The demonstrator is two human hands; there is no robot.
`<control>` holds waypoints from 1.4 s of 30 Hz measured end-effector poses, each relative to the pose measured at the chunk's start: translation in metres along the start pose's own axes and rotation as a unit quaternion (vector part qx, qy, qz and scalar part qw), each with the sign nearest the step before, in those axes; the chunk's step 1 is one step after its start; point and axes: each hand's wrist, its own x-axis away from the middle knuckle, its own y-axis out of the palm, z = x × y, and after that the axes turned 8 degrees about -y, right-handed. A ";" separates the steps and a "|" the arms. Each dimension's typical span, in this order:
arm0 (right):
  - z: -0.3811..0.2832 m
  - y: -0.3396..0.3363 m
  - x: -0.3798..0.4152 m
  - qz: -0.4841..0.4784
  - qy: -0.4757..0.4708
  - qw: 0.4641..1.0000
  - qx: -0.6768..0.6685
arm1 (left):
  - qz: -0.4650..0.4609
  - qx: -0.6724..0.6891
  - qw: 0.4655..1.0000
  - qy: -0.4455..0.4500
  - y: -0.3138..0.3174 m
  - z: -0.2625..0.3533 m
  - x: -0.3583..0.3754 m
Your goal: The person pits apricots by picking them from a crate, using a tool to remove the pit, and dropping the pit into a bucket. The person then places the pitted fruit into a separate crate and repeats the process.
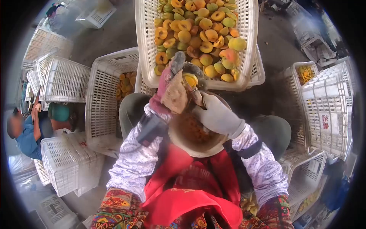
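My left hand (173, 89), in a worn pink and tan glove with grey fingertips, is closed around a yellow peach half (190, 80). My right hand (219, 116), in a white glove, grips a small pitting knife (197, 97), its tip right at the cut fruit; most of the tool is hidden by the glove. Both hands are over a round bowl (176, 141) between my knees, with reddish-brown pits (194, 128) at its bottom. Just beyond my hands, a white crate (148, 57) is heaped with halved peaches (206, 36), cut faces and green-yellow skins showing.
A white crate (101, 91) with some peach pieces stands at my left. Stacked crates (65, 80) are farther left, near a seated person (28, 129) in blue. More crates (328, 110) stand at the right, one holding yellow pieces (306, 73). A red apron (190, 206) covers my lap.
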 end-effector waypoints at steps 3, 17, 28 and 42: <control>-0.007 -0.010 -0.002 -0.087 0.105 0.986 -0.091 | -0.005 0.005 1.000 0.023 -0.005 -0.005 -0.005; 0.006 -0.012 0.002 -0.125 0.107 0.984 -0.063 | -0.033 -0.050 0.998 -0.005 0.002 -0.004 0.000; 0.011 -0.007 0.005 -0.107 0.084 0.969 -0.208 | 0.059 -0.137 0.989 -0.022 0.006 -0.003 -0.012; 0.021 -0.013 0.021 -0.192 0.168 0.944 -0.210 | 0.030 0.030 0.998 0.039 -0.012 0.020 -0.012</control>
